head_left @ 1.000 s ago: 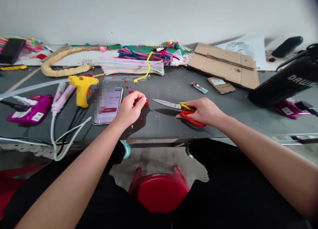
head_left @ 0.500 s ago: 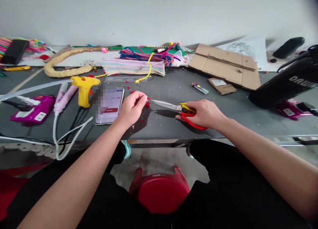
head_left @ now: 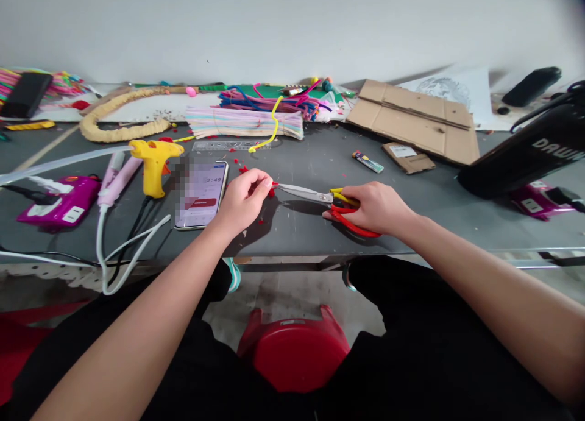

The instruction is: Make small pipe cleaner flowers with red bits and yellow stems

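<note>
The scissors [head_left: 307,193], held in the right hand [head_left: 378,205], have closed the gap to the red bit [head_left: 275,184] pinched in the left hand [head_left: 244,201] over the table [head_left: 315,165], putting it seemingly within cutting reach

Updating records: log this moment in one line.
left hand: pinching small red piece | right hand: holding red-yellow-handled metal scissors | blade tips: at red piece, contact unclear

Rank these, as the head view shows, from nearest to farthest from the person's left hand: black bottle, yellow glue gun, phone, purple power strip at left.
From the left hand:
1. Phone: immediately left.
2. Yellow glue gun: left, past the phone.
3. Purple power strip: farther left.
4. Black bottle: far right.
</note>
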The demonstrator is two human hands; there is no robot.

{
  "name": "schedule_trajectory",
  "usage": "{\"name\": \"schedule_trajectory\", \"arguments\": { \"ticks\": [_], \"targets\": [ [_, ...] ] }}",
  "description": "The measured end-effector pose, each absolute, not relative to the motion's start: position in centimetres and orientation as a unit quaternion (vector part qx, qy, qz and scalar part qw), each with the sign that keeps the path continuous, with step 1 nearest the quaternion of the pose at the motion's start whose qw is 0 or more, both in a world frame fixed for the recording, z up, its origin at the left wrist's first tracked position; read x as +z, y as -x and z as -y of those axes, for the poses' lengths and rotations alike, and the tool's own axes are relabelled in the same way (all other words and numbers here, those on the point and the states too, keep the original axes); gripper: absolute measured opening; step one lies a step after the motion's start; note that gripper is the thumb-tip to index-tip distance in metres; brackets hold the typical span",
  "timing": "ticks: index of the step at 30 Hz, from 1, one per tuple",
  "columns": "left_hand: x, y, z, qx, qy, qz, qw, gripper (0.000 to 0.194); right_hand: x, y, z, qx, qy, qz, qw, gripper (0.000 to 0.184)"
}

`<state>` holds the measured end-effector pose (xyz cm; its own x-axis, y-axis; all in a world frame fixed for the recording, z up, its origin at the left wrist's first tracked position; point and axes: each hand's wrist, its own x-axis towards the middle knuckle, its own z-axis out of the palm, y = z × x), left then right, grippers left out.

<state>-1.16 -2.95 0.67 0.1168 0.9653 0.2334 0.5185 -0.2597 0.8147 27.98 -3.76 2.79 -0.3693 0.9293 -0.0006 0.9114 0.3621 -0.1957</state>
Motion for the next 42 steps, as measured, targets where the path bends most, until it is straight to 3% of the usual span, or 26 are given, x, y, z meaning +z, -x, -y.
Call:
{"name": "schedule_trajectory", "arguments": {
  "ticks": [15, 42],
  "targets": [
    [0.41, 1.20, 2.75, 0.381, -0.714, -0.538, 0.235, 0.020, 3.25, -27.90, 3.41, 0.104, 0.556, 0.824, 0.038, 0.055],
    [0.36, 1.25, 2.74, 0.381, -0.708, -0.539, 0.250, 0.018, 3.25, -28.06, 3.37, 0.108, 0.561, 0.820, 0.025, 0.055]
  ]
}}
